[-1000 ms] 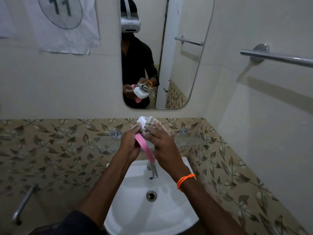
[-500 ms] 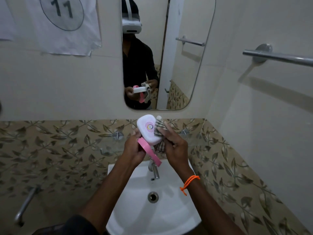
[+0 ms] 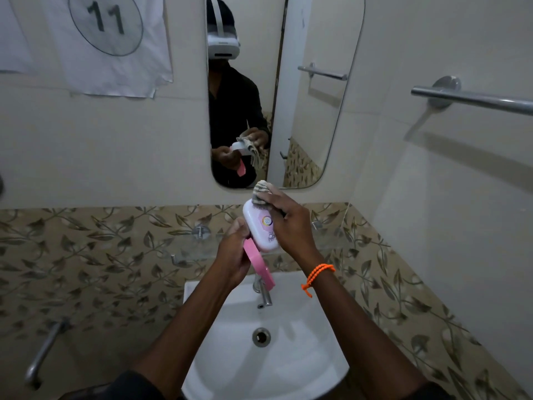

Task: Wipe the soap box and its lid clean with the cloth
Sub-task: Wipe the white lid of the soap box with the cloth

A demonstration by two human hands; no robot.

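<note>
At your eleven o'clock, a paper sheet (image 3: 115, 44) on the wall reads "11" inside a drawn circle; the lid (image 3: 261, 229) logo is unreadable.

Bathroom: washbasin (image 3: 317, 356), wall mirror (image 3: 317, 125), towel rail (image 3: 476, 101).

White ceramic basin (image 3: 302, 356) at 6 o'clock; rounded wall mirror (image 3: 314, 111) at 12; steel towel bar (image 3: 473, 100) at 2; leaf-patterned tile band (image 3: 101, 255) at 9.
</note>
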